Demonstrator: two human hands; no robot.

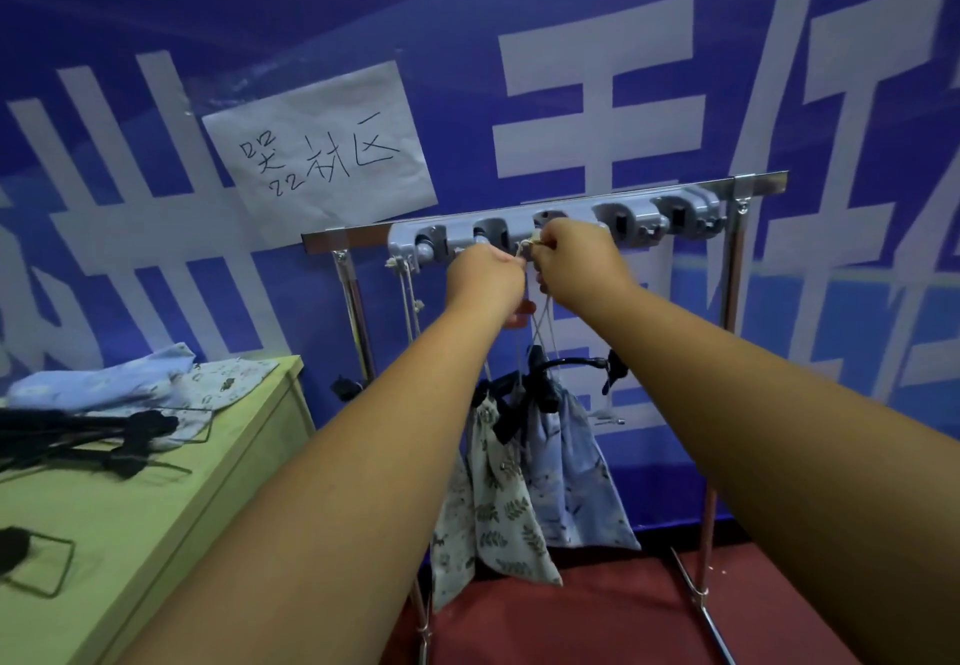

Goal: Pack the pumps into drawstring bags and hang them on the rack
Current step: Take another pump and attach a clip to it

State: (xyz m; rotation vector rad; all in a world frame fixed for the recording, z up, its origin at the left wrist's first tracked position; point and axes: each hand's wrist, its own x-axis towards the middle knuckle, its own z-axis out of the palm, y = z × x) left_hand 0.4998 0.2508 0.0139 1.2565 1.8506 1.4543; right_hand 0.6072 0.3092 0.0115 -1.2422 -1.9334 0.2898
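Banner cloth [571, 41] in blue with big white characters fills the back of the view, and a red floor [597, 612] runs along its foot. At the left stands a pale wooden table [156, 508]. In front of the banner stands the metal rack [753, 181], with a grey clamp strip [634, 220] fixed along its top rail. Two filled drawstring bags hang side by side below the strip, touching each other: a white leaf-print bag [493, 508] on the left and a blue bag [576, 482] on the right, with black pump parts [540, 384] sticking out of their gathered mouths. A white paper sheet [322, 145] with handwriting is stuck to the banner above the rack's left end. Spare bags [104, 384] lie in a loose heap at the table's far side, with unpacked black pumps [104, 430] just in front of them. Both arms reach up to the strip: the left hand [483, 275] and the right hand [576, 259], close together, each pinch a cream cord [545, 321] near the middle clamp, fingers curled. That cord runs down to the bags. Another cord [408, 290] hangs from the strip's left end.
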